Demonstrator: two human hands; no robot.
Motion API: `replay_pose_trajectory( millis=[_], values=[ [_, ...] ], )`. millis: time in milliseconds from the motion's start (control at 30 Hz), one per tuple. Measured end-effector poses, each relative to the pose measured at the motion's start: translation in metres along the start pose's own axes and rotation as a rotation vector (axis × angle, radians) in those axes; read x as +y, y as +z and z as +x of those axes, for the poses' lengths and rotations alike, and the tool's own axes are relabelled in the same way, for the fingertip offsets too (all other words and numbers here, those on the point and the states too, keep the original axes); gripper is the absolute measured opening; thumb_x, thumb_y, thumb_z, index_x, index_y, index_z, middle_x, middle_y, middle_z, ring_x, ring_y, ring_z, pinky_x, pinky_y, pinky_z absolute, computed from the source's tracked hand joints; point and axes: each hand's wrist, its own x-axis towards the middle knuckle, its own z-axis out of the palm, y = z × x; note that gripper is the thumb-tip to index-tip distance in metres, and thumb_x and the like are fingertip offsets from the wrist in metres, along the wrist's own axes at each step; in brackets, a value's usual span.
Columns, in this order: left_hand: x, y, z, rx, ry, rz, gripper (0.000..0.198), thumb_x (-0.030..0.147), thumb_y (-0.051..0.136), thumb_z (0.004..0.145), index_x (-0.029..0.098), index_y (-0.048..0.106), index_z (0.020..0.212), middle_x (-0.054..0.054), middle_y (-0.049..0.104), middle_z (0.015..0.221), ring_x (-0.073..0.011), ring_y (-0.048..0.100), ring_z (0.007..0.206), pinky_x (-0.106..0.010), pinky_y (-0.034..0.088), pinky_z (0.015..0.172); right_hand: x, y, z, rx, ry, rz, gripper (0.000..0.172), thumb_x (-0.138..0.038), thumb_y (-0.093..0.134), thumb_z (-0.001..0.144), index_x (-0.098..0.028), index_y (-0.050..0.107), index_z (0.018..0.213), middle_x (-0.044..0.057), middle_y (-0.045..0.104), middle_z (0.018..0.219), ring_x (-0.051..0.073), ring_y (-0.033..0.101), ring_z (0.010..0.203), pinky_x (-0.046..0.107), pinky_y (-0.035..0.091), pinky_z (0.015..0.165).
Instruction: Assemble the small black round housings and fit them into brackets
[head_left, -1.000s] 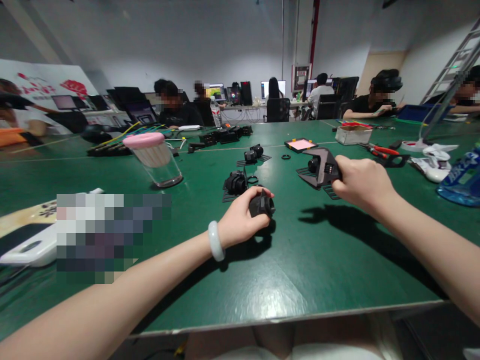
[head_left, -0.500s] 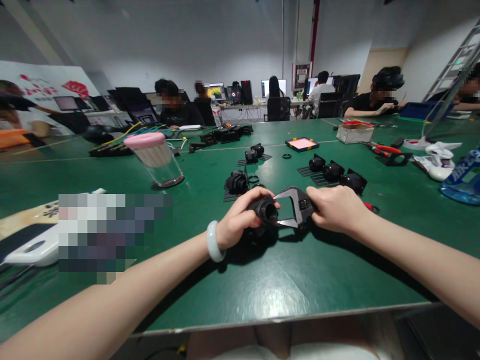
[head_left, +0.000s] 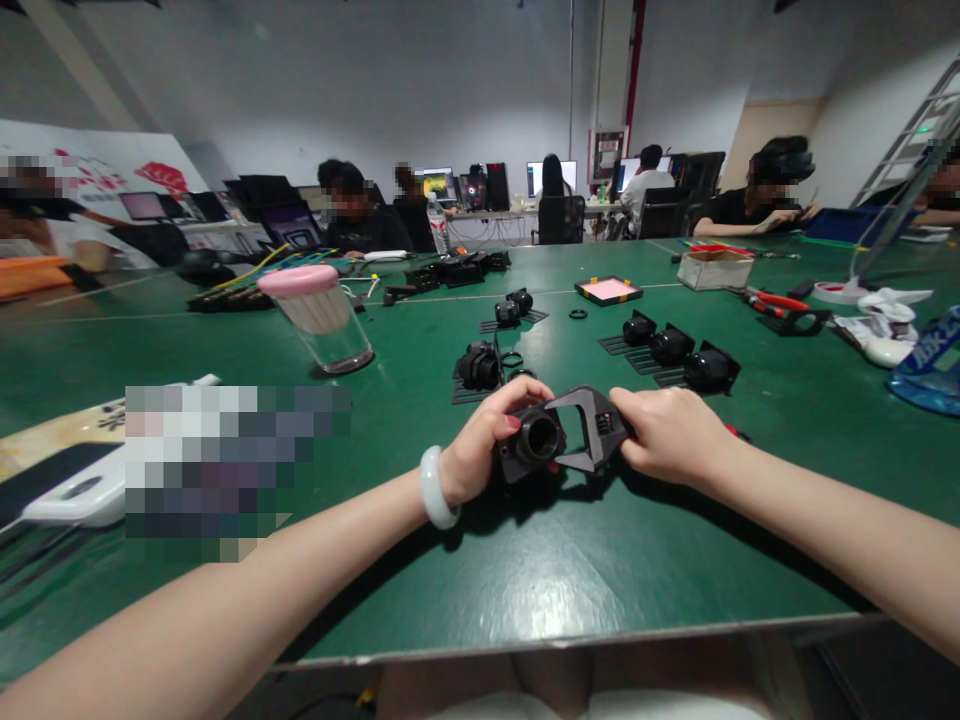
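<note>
A worker seated at a long green table [head_left: 570, 570] grips a small black fitting [head_left: 531, 443] in the left hand [head_left: 480, 450], fingers curled round its body with the round opening facing the camera, while the right hand [head_left: 670, 433] is closed on the handle of a black adjustable wrench [head_left: 592, 428]. The wrench's open mouth sits against the fitting, the two held together just above the table near its front edge. A white bangle [head_left: 435, 487] circles the left wrist. Behind the fitting lie more black parts: one on a ribbed mat [head_left: 478, 366] just beyond the left hand, a pair [head_left: 514, 307] farther back, and a row of three [head_left: 671, 348] beyond the right hand. A clear cup with a pink lid [head_left: 319, 315] stands well to the left of the fitting, and a pink-topped tray [head_left: 608, 290] rests far behind it. Red-handled pliers [head_left: 769, 302] and a blue bottle [head_left: 930, 365] lie off to the right. Other people sit at the far side of the table.
</note>
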Motion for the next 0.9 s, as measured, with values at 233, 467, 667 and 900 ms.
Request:
replay_pose_trajectory(
  millis=[233, 467, 667, 900],
  values=[
    [-0.001, 0.001, -0.002, 0.052, 0.028, 0.124, 0.036, 0.038, 0.038, 0.059, 0.013, 0.047, 0.084, -0.002, 0.051, 0.07, -0.0148, 0.047, 0.06, -0.024, 0.039, 0.053, -0.006, -0.003, -0.003, 0.001, -0.041, 0.051, 0.012, -0.02, 0.039, 0.068, -0.018, 0.045, 0.079, 0.005, 0.063, 0.067, 0.019, 0.058, 0.059, 0.025, 0.026, 0.049],
    [0.003, 0.003, -0.004, 0.052, 0.025, 0.09, 0.035, 0.037, 0.034, 0.058, 0.013, 0.048, 0.079, -0.005, 0.053, 0.073, -0.0174, 0.048, 0.064, -0.027, 0.039, 0.055, -0.012, -0.006, -0.007, 0.044, -0.2, 0.199, 0.061, -0.052, 0.044, 0.072, -0.008, 0.037, 0.114, 0.011, 0.062, 0.082, 0.023, 0.06, 0.068, 0.027, 0.037, 0.054],
    [0.004, 0.004, -0.007, 0.026, 0.026, 0.041, 0.035, 0.037, 0.034, 0.061, 0.012, 0.05, 0.078, -0.006, 0.054, 0.072, -0.0171, 0.048, 0.061, -0.026, 0.039, 0.053, -0.013, -0.004, -0.008, 0.075, -0.225, 0.22, 0.099, -0.076, 0.03, 0.063, 0.0, 0.022, 0.127, 0.017, 0.061, 0.085, 0.027, 0.061, 0.071, 0.033, 0.043, 0.061],
    [0.005, 0.013, -0.011, 0.022, -0.011, -0.084, 0.035, 0.038, 0.033, 0.061, 0.012, 0.051, 0.076, -0.004, 0.053, 0.064, -0.0151, 0.048, 0.053, -0.025, 0.039, 0.048, -0.012, -0.002, -0.009, 0.114, -0.226, 0.239, 0.098, -0.075, 0.033, 0.062, -0.001, 0.029, 0.125, 0.016, 0.062, 0.083, 0.026, 0.062, 0.066, 0.031, 0.044, 0.057]
  ],
)
